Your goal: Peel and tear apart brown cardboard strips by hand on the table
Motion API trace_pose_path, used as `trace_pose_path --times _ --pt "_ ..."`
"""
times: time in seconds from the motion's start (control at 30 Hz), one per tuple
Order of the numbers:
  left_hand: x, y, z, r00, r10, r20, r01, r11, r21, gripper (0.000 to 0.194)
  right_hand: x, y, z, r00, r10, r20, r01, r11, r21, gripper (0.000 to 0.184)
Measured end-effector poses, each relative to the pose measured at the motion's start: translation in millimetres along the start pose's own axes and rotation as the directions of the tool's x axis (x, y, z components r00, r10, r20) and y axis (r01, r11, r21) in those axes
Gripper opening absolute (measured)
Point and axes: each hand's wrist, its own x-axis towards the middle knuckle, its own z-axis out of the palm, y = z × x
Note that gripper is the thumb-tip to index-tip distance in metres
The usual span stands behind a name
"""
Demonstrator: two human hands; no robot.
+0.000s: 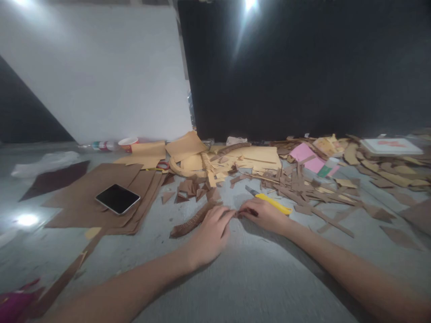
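My left hand point(210, 233) rests on the grey floor with its fingers curled onto the end of a long corrugated brown cardboard strip point(191, 222). My right hand point(264, 215) pinches the same strip's right end, fingertips almost meeting those of the left. A yellow utility knife point(271, 202) lies just behind the right hand, its blade pointing left.
A dark phone point(117, 198) lies on stacked brown cardboard sheets point(101, 179) at left. Cardboard scraps point(303, 184), pink paper point(305, 154) and tan sheets point(185, 146) litter the floor by the wall. Red-handled scissors point(163, 166), a cup point(128, 142) and a bottle point(99, 145) sit farther back.
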Motion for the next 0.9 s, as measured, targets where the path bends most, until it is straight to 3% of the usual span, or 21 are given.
trace_pose_path --times 0.17,0.37,0.73,0.9 --pt "5.0 -11.5 4.7 0.995 -0.082 -0.060 0.076 0.992 -0.100 0.022 0.3 -1.8 -0.8 0.997 -0.068 0.020 0.068 0.998 0.010 0.019" --pt "7.3 -11.7 3.1 0.991 -0.124 -0.054 0.115 0.983 -0.139 0.009 0.3 -6.4 -0.5 0.994 -0.103 0.025 0.103 0.995 0.007 0.013" --pt "11.1 -15.1 3.6 0.981 -0.171 -0.092 0.147 0.963 -0.225 0.009 -2.0 -12.7 2.0 0.990 -0.124 0.063 0.124 0.992 0.004 0.014" --pt "9.9 -11.1 -3.1 0.968 -0.237 -0.083 0.206 0.938 -0.278 0.007 -2.8 -14.3 0.9 0.992 -0.126 0.011 0.125 0.991 0.036 0.020"
